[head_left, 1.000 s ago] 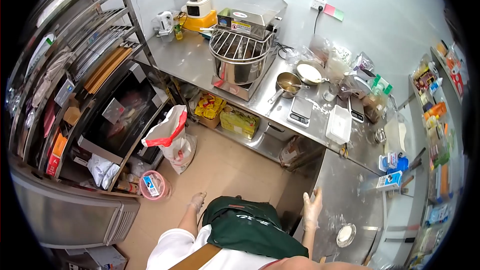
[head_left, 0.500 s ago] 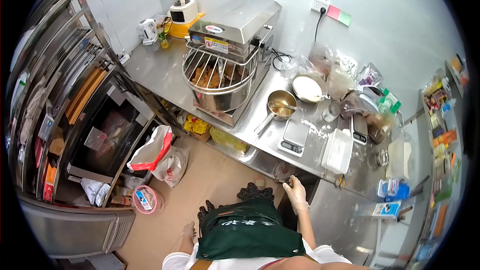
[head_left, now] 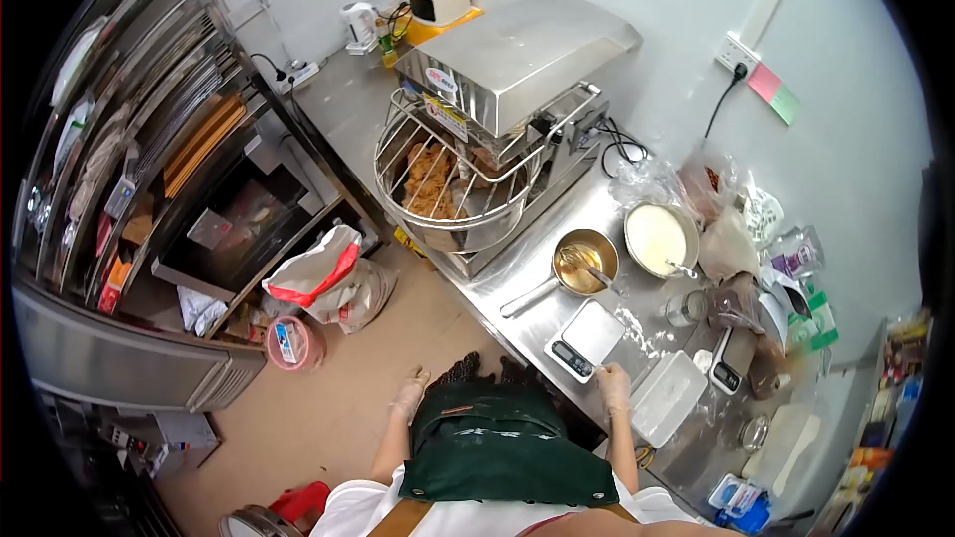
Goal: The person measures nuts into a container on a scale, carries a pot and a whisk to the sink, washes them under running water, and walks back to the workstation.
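Observation:
My left hand point(head_left: 410, 390), in a clear glove, hangs over the floor beside my dark green apron, holding nothing, fingers loosely apart. Gloved too, my right hand point(head_left: 614, 386) is at the front edge of the steel bench with its fingers curled in. It is nearest the front corner of a white digital kitchen scale point(head_left: 587, 336); whether it touches the scale I cannot tell. To its right lies a white rectangular tub point(head_left: 668, 400). Behind the scale stands a saucepan point(head_left: 580, 257) with a whisk point(head_left: 587, 267) and some liquid in it. A bowl point(head_left: 661, 237) of pale mixture is beyond.
A dough mixer point(head_left: 468, 174) with a wire guard holds brown dough point(head_left: 430, 182). Bags, a glass jar point(head_left: 684, 308) and a second scale point(head_left: 731, 363) crowd the bench's right side. On the floor stand a large sack point(head_left: 338, 283) and a pink bin point(head_left: 295, 343); racks point(head_left: 189, 149) line the left.
My view has turned and come nearer the bench. My right hand has moved up beside the scale and its fingers have curled. My left hand has come forward into clearer view.

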The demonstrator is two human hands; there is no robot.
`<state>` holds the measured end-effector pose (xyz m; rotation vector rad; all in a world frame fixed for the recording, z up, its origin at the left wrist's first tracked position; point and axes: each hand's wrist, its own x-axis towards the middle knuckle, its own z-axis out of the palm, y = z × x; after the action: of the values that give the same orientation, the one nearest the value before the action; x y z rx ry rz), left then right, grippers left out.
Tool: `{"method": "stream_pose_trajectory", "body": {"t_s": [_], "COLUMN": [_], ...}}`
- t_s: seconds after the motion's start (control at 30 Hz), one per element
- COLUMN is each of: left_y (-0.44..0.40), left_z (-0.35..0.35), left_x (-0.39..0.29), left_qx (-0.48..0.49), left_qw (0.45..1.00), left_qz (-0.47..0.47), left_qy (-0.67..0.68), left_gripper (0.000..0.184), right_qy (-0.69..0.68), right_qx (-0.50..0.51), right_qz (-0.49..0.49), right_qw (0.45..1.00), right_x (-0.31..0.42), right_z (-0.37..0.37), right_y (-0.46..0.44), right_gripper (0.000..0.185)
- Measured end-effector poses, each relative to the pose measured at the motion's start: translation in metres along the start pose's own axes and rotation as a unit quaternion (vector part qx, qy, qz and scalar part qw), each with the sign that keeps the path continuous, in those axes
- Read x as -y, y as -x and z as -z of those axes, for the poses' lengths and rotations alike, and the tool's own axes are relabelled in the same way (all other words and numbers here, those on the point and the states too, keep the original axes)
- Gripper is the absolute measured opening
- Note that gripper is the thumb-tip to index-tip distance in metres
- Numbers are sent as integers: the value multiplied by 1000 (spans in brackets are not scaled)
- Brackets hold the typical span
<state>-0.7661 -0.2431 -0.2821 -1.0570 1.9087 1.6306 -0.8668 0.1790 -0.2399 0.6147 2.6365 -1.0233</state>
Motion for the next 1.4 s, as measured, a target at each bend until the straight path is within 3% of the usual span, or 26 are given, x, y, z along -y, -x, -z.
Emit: {"method": "stream_pose_trajectory", "body": {"t_s": [0.13, 0.27, 0.33, 0.47, 0.57, 0.7, 0.9, 1.07, 1.17, 1.27, 1.33, 1.4], "left_y": [-22, -14, -26, -28, -83, -81, -81, -69, -102, -58, -32, -20], "left_z": [4, 18, 25, 38, 48, 45, 40, 37, 40, -26, -67, -110], "left_x": [53, 106, 146, 164, 210, 130, 54, 34, 43, -60, -123, -166], "left_qx": [-66, -117, -122, -95, -117, -118, -90, -51, -59, -176, -150, -95], "left_qw": [995, 978, 966, 951, 977, 975, 987, 991, 997, 956, 903, 848], "left_qz": [65, 161, 201, 249, 144, 126, 100, 107, 35, -233, -371, -479], "left_qy": [37, 66, 108, 159, 104, 138, 83, 62, 21, 11, -155, -207], "left_gripper": [65, 40, 31, 33, 29, 30, 51, 50, 49, 47, 49, 57], "right_qy": [-206, -427, -429, -446, -454, -465, -524, -523, -545, -531, -541, -530], "right_qx": [-13, 8, -13, -62, -92, -104, -108, -126, -217, -306, -320, -310], "right_qz": [-103, -209, -237, -247, -239, -213, -208, -278, -347, -350, -330, -335], "right_qw": [973, 880, 871, 858, 853, 853, 819, 796, 731, 708, 704, 714], "right_x": [-42, -57, -57, -62, -49, -59, -78, -101, -79, -92, -119, -142], "right_z": [-13, -17, -19, -25, -23, -31, -46, -69, -47, -21, -3, 2], "right_y": [-36, -45, -44, -44, -37, -41, -44, 8, 62, 80, 75, 67], "right_gripper": [36, 42, 43, 44, 45, 43, 36, 47, 57, 53, 44, 34]}}
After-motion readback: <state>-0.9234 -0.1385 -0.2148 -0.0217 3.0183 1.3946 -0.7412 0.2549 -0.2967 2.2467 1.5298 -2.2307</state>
